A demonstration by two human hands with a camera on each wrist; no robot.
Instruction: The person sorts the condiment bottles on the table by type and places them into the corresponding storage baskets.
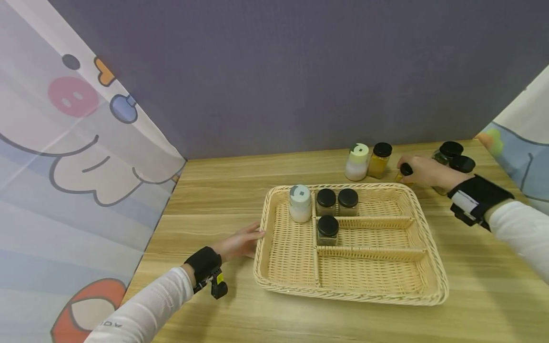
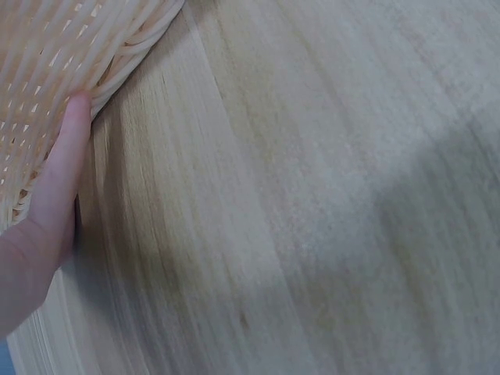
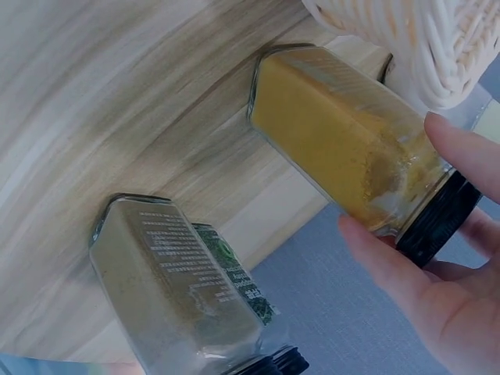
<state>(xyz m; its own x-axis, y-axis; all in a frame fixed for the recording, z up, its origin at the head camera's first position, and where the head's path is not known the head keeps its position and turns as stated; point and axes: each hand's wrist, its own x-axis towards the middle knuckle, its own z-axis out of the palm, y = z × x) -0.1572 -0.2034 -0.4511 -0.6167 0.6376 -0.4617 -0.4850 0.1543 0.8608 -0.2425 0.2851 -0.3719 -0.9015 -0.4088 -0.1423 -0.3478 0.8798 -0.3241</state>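
My right hand [image 1: 422, 170] grips a spice jar [image 3: 328, 137] of yellow powder near its black lid, thumb and fingers on opposite sides. The jar's base is close over the wooden table [image 3: 156, 94], behind the wicker basket [image 1: 369, 271]. My left hand [image 1: 240, 242] touches the basket's left side, with one finger [image 2: 66, 156] lying straight against the weave. A white-capped shaker [image 1: 300, 204] stands in the basket's long left compartment. Two black-lidded jars, one [image 1: 326, 202] beside the other [image 1: 348, 202], fill part of the back right compartment. Another jar [image 1: 328, 231] occupies the middle one.
Behind the basket stand a shaker with a pale yellow cap [image 1: 357, 162] and a second yellow-powder jar [image 1: 380, 160]. Black-lidded jars [image 1: 449, 151] are grouped at the back right, one holding greyish-brown powder [image 3: 172, 281]. A dark grey panel [image 1: 300, 76] rises along the table's back edge.
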